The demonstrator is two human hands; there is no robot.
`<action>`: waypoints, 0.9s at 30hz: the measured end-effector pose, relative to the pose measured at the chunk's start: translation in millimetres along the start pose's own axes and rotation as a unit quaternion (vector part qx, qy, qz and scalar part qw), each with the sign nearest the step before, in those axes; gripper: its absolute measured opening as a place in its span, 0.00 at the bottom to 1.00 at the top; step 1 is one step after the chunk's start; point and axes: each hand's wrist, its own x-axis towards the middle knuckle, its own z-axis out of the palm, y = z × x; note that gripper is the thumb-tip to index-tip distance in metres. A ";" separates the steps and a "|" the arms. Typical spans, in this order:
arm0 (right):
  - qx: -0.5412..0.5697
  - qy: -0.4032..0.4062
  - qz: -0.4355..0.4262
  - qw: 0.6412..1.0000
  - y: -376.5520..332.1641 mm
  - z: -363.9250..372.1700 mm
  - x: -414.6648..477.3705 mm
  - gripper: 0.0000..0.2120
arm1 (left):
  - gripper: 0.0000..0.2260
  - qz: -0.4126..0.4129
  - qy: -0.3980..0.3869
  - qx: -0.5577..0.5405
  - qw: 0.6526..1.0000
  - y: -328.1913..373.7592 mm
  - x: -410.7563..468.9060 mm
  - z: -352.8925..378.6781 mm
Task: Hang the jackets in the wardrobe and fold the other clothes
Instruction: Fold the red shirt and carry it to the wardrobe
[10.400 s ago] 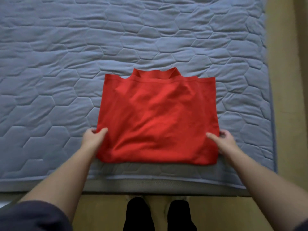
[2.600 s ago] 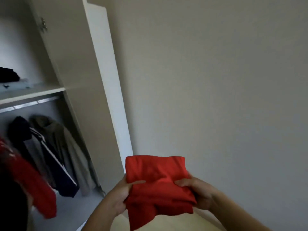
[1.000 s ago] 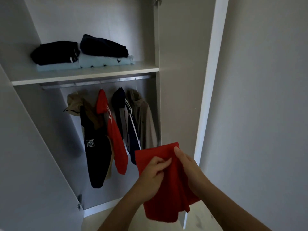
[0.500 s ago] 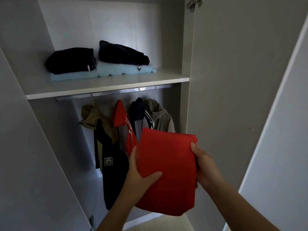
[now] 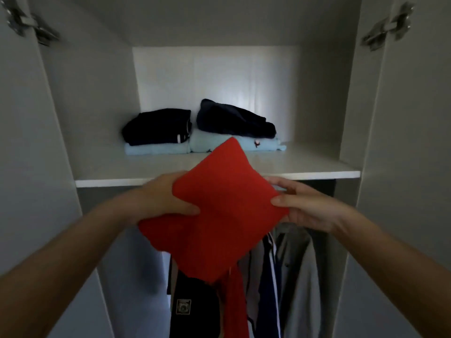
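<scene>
Pinching folded red cotton garment (image 5: 217, 208) with left hand (image 5: 158, 198), right hand (image 5: 302, 206) before white wardrobe shelf (image 5: 292, 164); sagged, risked unfolding.

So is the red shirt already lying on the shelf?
No, the red shirt is held in the air by both hands, left and right, in front of the shelf edge.

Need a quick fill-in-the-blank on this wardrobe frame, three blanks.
1. The folded red garment is held by ____ hands.
2. Each dark folded garment on the shelf lies on a light ____ one.
3. The jackets hang ____ the shelf.

Missing words: both; blue; below
</scene>
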 end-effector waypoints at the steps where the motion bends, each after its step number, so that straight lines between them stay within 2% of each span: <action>1: -0.030 -0.041 0.004 0.999 -17.3 -2.6 22.0 0.39 | 0.25 0.001 0.004 0.024 1.000 10.9 9.7 -18.7; 4: -0.162 -0.139 0.006 0.977 -61.3 0.6 84.0 0.29 | 0.24 -0.027 -0.015 0.084 0.996 34.6 30.6 -72.1; 6: -0.237 -0.168 0.000 0.957 -78.9 7.3 122.2 0.24 | 0.26 -0.071 -0.060 0.120 0.988 40.9 39.6 -106.5; 9: -0.303 -0.188 -0.013 0.934 -86.4 9.9 173.6 0.23 | 0.30 -0.142 -0.133 0.131 0.972 37.3 48.8 -148.4; 11: -0.337 -0.184 -0.036 0.923 -89.5 7.4 204.4 0.25 | 0.30 -0.170 -0.143 0.142 0.965 31.1 55.3 -166.0; 13: -0.339 -0.179 -0.059 0.922 -95.5 6.7 234.4 0.25 | 0.32 -0.178 -0.110 0.177 0.962 25.5 67.9 -182.1; 15: -0.364 -0.158 -0.108 0.911 -101.2 13.1 264.5 0.23 | 0.34 -0.153 -0.024 0.264 0.952 22.2 88.0 -201.7; 16: -0.398 -0.130 -0.148 0.896 -102.4 18.6 281.1 0.22 | 0.32 -0.124 0.029 0.328 0.936 20.0 100.1 -211.7; 17: -0.435 -0.094 -0.196 0.874 -103.1 24.4 299.2 0.21 | 0.29 -0.088 0.087 0.408 0.905 16.3 113.4 -220.7; 18: -0.468 -0.054 -0.250 0.846 -102.3 29.9 317.7 0.19 | 0.26 -0.040 0.152 0.491 0.857 8.5 127.3 -228.1; 19: -0.499 -0.014 -0.298 0.814 -98.6 33.3 338.0 0.16 | 0.24 0.017 0.219 0.563 0.797 -4.9 139.5 -233.6; 21: -0.570 0.060 -0.371 0.731 -86.2 32.6 379.6 0.09 | 0.22 0.137 0.322 0.676 0.648 -44.2 158.2 -236.4; 22: -0.612 0.082 -0.397 0.679 -75.8 28.2 400.5 0.08 | 0.24 0.152 0.322 0.709 0.609 -66.4 161.7 -232.1; 23: -0.647 0.092 -0.424 0.627 -62.9 24.0 419.0 0.08 | 0.28 0.139 0.294 0.731 0.600 -85.7 161.5 -223.6; 24: -0.678 0.073 -0.432 0.590 -48.3 21.0 433.3 0.07 | 0.31 0.102 0.230 0.743 0.620 -113.1 164.0 -218.2; 26: -0.769 -0.019 -0.395 0.502 -18.2 15.5 457.0 0.06 | 0.33 -0.078 0.058 0.689 0.718 -158.6 162.2 -214.1; 27: -0.797 -0.067 -0.341 0.494 -8.3 14.3 463.8 0.06 | 0.32 -0.195 -0.012 0.619 0.761 -172.4 156.5 -213.7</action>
